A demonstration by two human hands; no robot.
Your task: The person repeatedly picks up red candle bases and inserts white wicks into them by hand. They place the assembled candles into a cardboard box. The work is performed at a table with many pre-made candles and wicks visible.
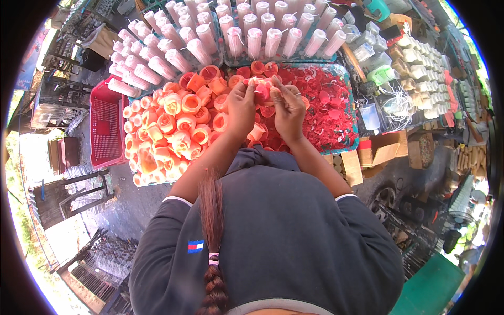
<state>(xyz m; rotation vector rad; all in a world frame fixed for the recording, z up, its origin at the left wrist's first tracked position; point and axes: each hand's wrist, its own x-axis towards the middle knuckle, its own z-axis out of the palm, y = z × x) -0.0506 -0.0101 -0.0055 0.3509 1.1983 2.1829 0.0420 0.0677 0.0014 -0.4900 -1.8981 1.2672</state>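
Both hands meet over the middle of the table, fingers bent around a small pink-and-red flower-shaped piece [262, 94] that looks like wax. My left hand [242, 109] pinches its left side, and my right hand [290, 109] grips it from the right. The fingers partly cover the piece. Below and to the left lies a heap of orange rose-shaped cups [180, 139], some open and hollow, others with layered petals. To the right spreads a bed of red petals and scraps [325, 110] in a tray with a blue-green rim [355, 126].
Rows of pale pink cylinders with white wicks, like candles [254, 39], stand on trays at the back. A red plastic basket [106, 126] sits at the left. Farther right are tangled white cords [397, 107], off-white moulded pieces [420, 73] and open cardboard boxes [386, 149].
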